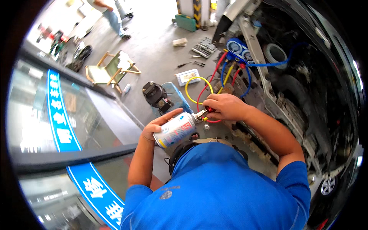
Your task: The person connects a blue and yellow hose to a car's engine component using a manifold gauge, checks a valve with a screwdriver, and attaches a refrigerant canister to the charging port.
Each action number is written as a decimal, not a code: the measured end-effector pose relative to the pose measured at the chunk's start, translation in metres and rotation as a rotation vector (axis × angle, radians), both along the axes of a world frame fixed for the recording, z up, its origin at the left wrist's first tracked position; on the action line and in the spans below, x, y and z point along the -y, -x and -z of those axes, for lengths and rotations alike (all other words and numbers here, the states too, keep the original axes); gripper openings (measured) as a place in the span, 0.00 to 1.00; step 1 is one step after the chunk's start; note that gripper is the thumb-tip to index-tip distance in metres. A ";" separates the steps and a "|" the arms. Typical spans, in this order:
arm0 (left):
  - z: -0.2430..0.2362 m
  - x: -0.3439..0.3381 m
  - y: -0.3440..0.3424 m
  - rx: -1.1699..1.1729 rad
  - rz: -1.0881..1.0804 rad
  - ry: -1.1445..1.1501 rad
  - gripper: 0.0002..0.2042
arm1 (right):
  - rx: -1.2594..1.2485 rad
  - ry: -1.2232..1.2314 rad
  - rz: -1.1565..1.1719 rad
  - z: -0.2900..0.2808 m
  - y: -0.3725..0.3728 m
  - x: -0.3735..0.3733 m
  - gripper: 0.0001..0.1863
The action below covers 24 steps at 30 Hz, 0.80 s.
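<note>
My left hand (154,127) is wrapped round a white refrigerant can (175,131), which lies tilted with its top toward the right. A metal can tap (200,114) sits on the can's top. My right hand (227,107) pinches the red knob (209,109) of this tap; the fingertips are partly hidden. A yellow hose (187,91) loops behind the right hand, and a red hose (199,97) runs close by. Where the yellow hose ends near the tap is hard to make out. Beyond the hands, a blue manifold gauge set (238,49) hangs at the car's front.
The car's open engine bay (299,84) fills the right side. A glass door (46,149) stands at the left. On the floor are a blue stand with a black machine (155,96), a folding chair (111,69), a white case (188,76) and tools (204,48). Another person (111,17) walks far off.
</note>
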<state>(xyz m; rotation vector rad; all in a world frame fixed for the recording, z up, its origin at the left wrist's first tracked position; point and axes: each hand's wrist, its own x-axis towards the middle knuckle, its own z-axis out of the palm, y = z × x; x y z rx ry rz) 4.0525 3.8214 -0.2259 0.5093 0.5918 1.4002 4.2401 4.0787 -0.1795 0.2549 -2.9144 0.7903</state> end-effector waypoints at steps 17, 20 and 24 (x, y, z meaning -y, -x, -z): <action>0.056 -0.032 -0.114 0.392 -1.308 0.224 0.27 | 0.310 1.230 0.390 0.081 -0.049 0.089 0.17; 0.041 -0.034 -0.107 0.341 -1.287 0.198 0.29 | -0.214 0.539 0.301 0.070 -0.056 0.083 0.20; 0.021 -0.044 -0.097 0.309 -1.177 0.125 0.28 | -0.159 0.548 0.330 0.064 -0.053 0.085 0.19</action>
